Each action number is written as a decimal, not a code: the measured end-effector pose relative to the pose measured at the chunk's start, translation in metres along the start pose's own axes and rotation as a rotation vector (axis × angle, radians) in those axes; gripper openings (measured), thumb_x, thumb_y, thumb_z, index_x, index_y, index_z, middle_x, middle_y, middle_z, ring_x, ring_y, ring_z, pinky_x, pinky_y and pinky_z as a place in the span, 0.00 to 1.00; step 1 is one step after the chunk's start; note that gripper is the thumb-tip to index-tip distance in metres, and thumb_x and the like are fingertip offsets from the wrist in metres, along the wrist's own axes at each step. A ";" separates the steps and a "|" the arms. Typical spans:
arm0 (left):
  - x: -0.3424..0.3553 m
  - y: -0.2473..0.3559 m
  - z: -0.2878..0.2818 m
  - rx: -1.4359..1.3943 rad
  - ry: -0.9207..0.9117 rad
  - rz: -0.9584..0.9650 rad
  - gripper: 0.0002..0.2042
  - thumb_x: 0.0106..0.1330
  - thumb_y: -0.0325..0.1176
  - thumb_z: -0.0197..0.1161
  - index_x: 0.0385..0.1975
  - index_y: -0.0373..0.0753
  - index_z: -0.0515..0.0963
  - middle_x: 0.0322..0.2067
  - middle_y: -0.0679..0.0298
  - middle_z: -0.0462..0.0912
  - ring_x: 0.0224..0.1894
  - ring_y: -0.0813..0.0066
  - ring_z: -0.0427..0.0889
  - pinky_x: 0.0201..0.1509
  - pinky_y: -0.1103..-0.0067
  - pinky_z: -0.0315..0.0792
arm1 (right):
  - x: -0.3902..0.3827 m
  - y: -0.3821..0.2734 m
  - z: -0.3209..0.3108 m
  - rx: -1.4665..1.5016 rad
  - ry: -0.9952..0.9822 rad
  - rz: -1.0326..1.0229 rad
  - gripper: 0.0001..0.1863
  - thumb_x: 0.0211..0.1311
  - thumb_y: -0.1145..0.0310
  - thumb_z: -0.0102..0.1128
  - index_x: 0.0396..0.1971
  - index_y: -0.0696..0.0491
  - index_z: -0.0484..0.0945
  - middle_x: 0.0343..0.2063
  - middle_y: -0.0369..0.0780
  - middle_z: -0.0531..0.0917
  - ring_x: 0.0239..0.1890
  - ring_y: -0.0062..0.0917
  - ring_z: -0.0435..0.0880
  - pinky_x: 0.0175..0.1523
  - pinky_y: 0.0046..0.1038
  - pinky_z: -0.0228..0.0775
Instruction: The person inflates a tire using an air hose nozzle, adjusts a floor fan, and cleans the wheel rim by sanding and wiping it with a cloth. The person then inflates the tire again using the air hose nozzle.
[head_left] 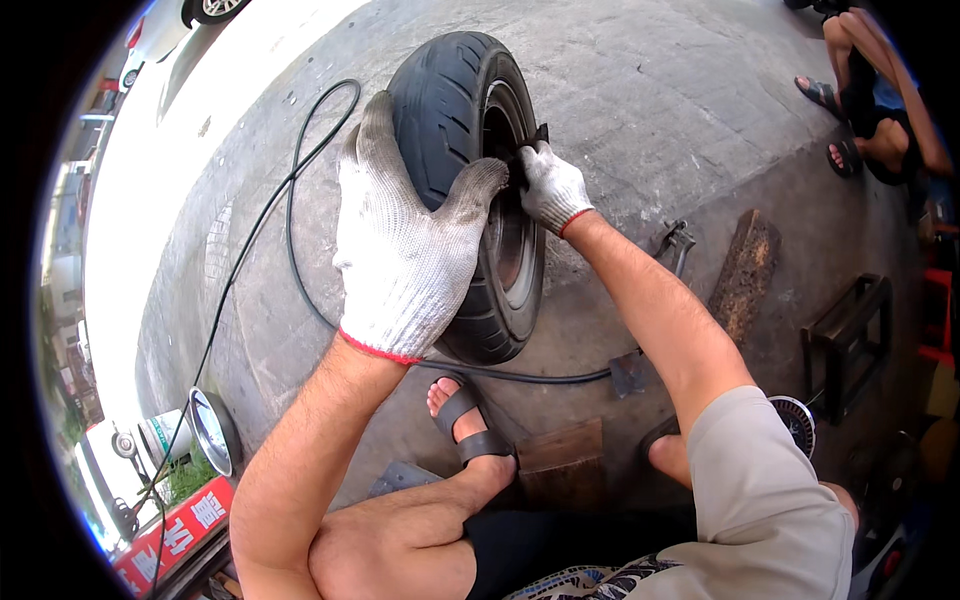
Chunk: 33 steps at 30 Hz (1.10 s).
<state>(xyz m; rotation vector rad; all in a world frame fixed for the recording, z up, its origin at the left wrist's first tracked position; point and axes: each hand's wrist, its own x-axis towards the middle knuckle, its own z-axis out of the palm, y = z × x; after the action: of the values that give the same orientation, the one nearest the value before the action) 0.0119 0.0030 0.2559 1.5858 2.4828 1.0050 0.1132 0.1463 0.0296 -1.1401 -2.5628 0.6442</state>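
A scooter-sized wheel stands upright on the concrete in front of me, its black tyre [432,110] turned tread to the left and its metal rim [522,262] to the right. My left hand [405,245], in a white knit glove soiled grey at the fingers, grips the tyre, with long fingers along the tread and the thumb over the sidewall to the rim. At the rim's inner side, my right hand [556,186], gloved too, is closed around something small and dark. The fingers and the wheel's hub hide most of that piece.
A dark hose [292,200] loops left of the wheel and runs behind it to the right. A wooden block [748,270], a metal tool [677,238] and a black metal frame [848,340] lie rightward. Another person's legs [885,145] show upper right; a board [562,455] lies between my feet.
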 end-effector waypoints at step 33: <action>0.013 0.005 0.003 0.067 -0.013 0.012 0.38 0.66 0.42 0.71 0.71 0.29 0.63 0.65 0.41 0.71 0.66 0.52 0.74 0.71 0.66 0.67 | -0.003 0.003 -0.042 0.283 0.247 -0.044 0.27 0.50 0.74 0.65 0.55 0.45 0.78 0.49 0.52 0.78 0.49 0.51 0.82 0.56 0.47 0.77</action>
<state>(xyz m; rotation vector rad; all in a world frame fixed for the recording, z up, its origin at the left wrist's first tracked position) 0.0112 0.0165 0.2599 1.6222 2.5269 0.9198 0.1340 0.1584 0.0644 -0.9967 -2.2013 0.7730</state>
